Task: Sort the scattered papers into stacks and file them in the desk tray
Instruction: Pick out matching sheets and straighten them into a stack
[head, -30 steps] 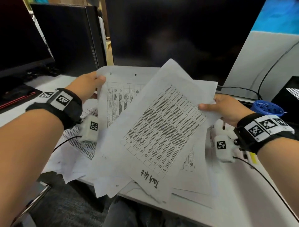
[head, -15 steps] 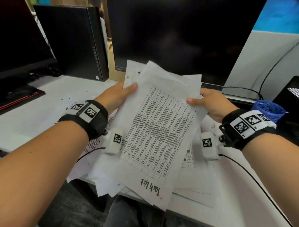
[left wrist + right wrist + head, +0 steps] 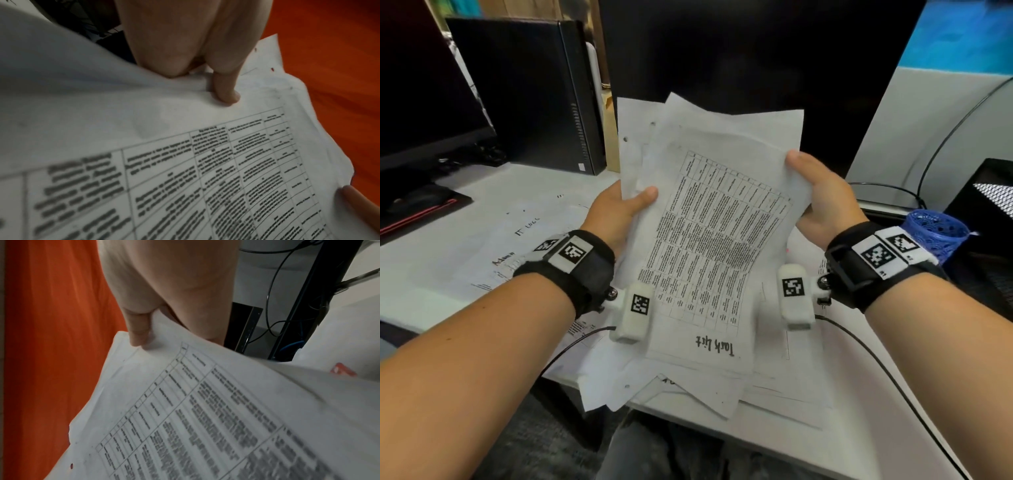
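I hold a loose stack of white printed sheets [image 3: 709, 240] upright over the desk's front edge; the top sheet shows a table and a handwritten "Task List". My left hand [image 3: 619, 209] grips the stack's left edge, thumb [image 3: 224, 87] on the front. My right hand [image 3: 822, 195] grips the right edge, thumb [image 3: 137, 327] pinching the paper [image 3: 205, 402]. More papers [image 3: 688, 390] lie scattered on the desk [image 3: 448, 246] beneath, some overhanging the edge. A black mesh tray [image 3: 986, 192] shows at the far right.
A dark monitor [image 3: 739, 68] stands straight ahead, a black computer case [image 3: 527, 92] and another screen [image 3: 421, 85] to the left. A blue mesh cup [image 3: 935, 233] sits by my right wrist. Cables [image 3: 887, 188] run behind. Handwritten sheets [image 3: 517, 240] lie on the left.
Both hands have moved inward and brought the fanned sheets together into one narrower, more upright stack, raised slightly toward the monitor.
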Tool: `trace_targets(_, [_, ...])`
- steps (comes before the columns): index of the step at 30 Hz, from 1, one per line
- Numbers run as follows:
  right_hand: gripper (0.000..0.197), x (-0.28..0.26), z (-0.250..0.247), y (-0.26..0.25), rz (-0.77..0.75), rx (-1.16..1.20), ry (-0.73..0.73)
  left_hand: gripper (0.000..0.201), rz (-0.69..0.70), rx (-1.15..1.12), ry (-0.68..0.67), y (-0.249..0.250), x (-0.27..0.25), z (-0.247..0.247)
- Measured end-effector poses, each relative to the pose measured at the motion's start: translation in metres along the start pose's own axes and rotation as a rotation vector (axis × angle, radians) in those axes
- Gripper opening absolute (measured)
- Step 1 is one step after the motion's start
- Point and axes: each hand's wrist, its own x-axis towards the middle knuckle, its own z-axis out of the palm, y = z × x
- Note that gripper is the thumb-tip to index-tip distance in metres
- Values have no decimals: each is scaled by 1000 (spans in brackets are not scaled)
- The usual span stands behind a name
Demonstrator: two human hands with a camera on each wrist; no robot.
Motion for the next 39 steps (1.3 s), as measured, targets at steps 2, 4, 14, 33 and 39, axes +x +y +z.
trace_targets(2, [21,2,-4,4,10,-163,-9,25,46,56,66,2,2,-7])
trace_targets(4, [25,5,-14,11,92,-429,19,35,86,149,150,2,5,-20])
trace_targets(14, [34,10,-42,63,584,-974,78,39,-194,886,304,-23,-16,-68])
trace_targets(33, [45,42,-2,85,430,-1659,-190,28,-362,940,123,-46,-26,-87])
trace_targets(39, [34,55,-24,89,508,-1313,-9,24,-284,806,238,-44,-33,-84])
